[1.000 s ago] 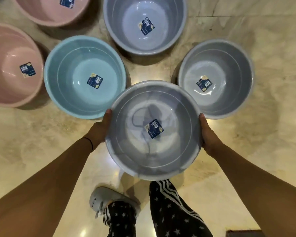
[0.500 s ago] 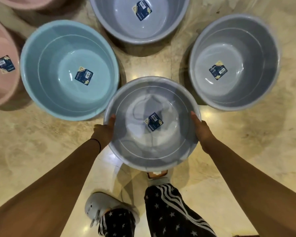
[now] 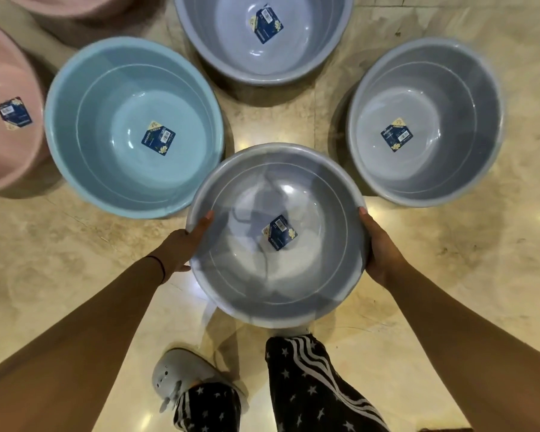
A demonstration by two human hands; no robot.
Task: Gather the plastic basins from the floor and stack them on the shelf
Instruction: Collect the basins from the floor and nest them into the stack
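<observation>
I hold a grey plastic basin (image 3: 325,275) by its rim, above the floor, in the middle of the view. My left hand (image 3: 181,247) grips its left edge with the thumb over the rim. My right hand (image 3: 384,254) grips its right edge. On the floor stand a light blue basin (image 3: 100,157) at the left, a grey basin (image 3: 468,157) at the right and a bigger grey basin (image 3: 219,35) at the top. A pink basin (image 3: 3,163) lies at the far left, another pink basin (image 3: 75,6) at the top left. No shelf is in view.
The floor is glossy beige marble (image 3: 449,275) with light glare. My legs in star-patterned trousers (image 3: 309,385) and a grey clog (image 3: 181,372) are at the bottom, just behind the held basin. The floor basins stand close together in an arc ahead.
The held basin has stayed between my hands at about the same place in view. The floor basins shifted left and nearer half a second ago, then back right and down as my head moved.
</observation>
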